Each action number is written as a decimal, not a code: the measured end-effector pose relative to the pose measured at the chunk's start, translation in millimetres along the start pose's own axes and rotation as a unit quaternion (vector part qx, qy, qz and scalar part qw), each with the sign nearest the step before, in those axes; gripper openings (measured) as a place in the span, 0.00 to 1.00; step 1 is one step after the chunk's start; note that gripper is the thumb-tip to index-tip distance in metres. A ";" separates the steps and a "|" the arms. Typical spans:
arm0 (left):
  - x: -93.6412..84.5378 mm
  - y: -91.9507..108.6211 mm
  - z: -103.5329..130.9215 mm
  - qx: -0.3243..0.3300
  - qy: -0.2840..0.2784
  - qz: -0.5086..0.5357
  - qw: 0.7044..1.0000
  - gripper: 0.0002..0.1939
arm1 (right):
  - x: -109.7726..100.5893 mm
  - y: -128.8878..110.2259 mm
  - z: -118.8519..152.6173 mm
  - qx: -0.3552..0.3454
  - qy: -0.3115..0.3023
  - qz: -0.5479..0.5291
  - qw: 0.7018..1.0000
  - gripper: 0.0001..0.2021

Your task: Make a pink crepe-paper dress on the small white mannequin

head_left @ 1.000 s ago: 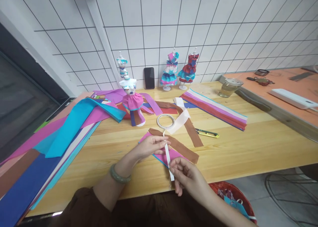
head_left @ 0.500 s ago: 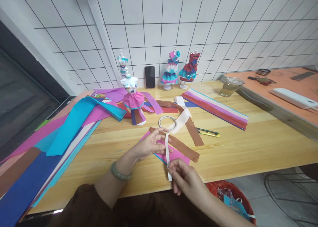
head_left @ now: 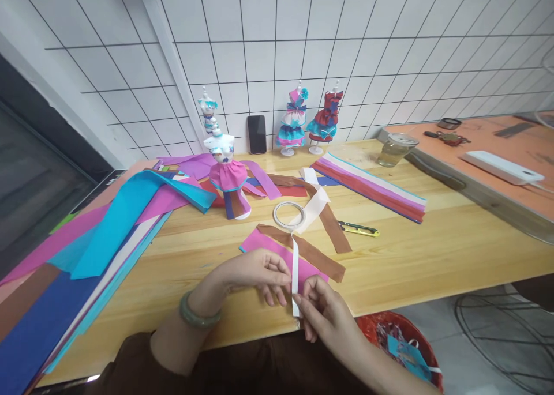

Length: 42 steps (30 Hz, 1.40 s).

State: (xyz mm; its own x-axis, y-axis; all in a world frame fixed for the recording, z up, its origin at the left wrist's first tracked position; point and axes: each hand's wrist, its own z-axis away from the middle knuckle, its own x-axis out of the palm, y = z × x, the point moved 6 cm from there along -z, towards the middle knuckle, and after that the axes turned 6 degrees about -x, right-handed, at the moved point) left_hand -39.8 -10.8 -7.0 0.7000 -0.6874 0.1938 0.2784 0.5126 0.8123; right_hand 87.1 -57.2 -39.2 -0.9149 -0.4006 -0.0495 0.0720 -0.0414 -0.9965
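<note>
A narrow white strip of tape (head_left: 295, 260) runs from near the tape roll (head_left: 275, 215) toward the table's front edge. My right hand (head_left: 322, 311) pinches its lower part between thumb and fingertip. Just left of the strip is my left hand (head_left: 262, 274), its fingers loosely curled and apart; whether a fingertip touches the tape is hard to see. Under the strip lie a pink crepe-paper piece (head_left: 270, 245) with a blue edge and a brown paper strip (head_left: 322, 258).
A small dress form (head_left: 227, 176) in a pink skirt stands behind, left of the roll. A yellow cutter knife (head_left: 359, 229) lies to the right. Colored paper strips (head_left: 116, 222) cover the left side. A glass cup (head_left: 396, 150) and a red bin (head_left: 367, 331) are at right.
My left hand has come down from the strip's upper part to beside its lower part. My right hand keeps its pinch in nearly the same place. The view has shifted slightly.
</note>
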 end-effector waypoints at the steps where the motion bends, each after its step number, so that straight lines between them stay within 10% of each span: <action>1: 1.2 -0.2 0.1 0.004 -0.010 -0.008 1.000 0.15 | 0.3 -0.9 0.1 -0.002 -0.001 0.003 1.000 0.16; 12: 0.2 -2.3 -8.1 0.007 0.005 -0.026 1.000 0.08 | -0.5 1.2 2.7 -0.015 0.001 0.002 1.000 0.14; 25: -4.3 -3.0 -7.5 -0.008 0.011 -0.018 1.000 0.06 | -22.6 -35.5 12.7 -0.190 0.044 0.114 0.974 0.08; 32: -0.9 -4.9 -7.4 -0.008 -0.020 0.003 1.000 0.08 | -71.7 -70.6 -72.7 -0.270 0.020 0.446 0.853 0.10; 42: -0.5 -9.0 -7.7 -0.007 -0.052 0.015 0.998 0.13 | -60.7 -58.0 -133.3 -0.272 -0.133 0.596 0.744 0.11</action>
State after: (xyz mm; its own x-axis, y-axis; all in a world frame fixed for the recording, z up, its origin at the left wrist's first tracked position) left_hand -37.6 -11.1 -18.6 0.6357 -0.7212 0.2752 0.2673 0.5401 0.7980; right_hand 85.5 91.5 12.7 -0.2144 -0.0256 -0.9764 0.5308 0.8361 -0.1385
